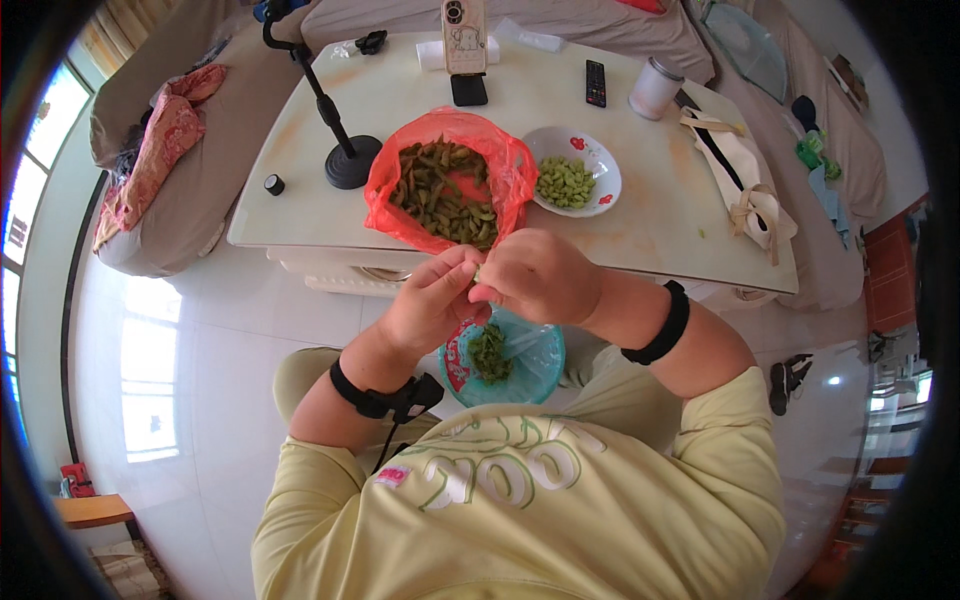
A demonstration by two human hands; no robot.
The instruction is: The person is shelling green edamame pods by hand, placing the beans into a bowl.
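My left hand (pixel 432 300) and my right hand (pixel 545 275) meet above the near edge of the table, fingertips pinched together. Between them shows a bit of a green edamame pod (pixel 478 272), mostly covered by the fingers. Just beyond stands an open red plastic bag (pixel 515 165) full of brownish-green edamame pods (pixel 435 185). To its right, a white bowl (pixel 606 170) with red flower marks holds shelled green beans (pixel 565 183). Below my hands, between my knees, a teal bin (pixel 548 372) lined with a clear bag contains empty green pods (pixel 490 352).
On the table are a black stand (pixel 350 162), a small black cap (pixel 274 184), a phone on a holder (pixel 463 40), a remote control (pixel 596 84), a white canister (pixel 656 88) and a cream cloth bag (pixel 735 180). Covered sofas (pixel 240 130) border the table.
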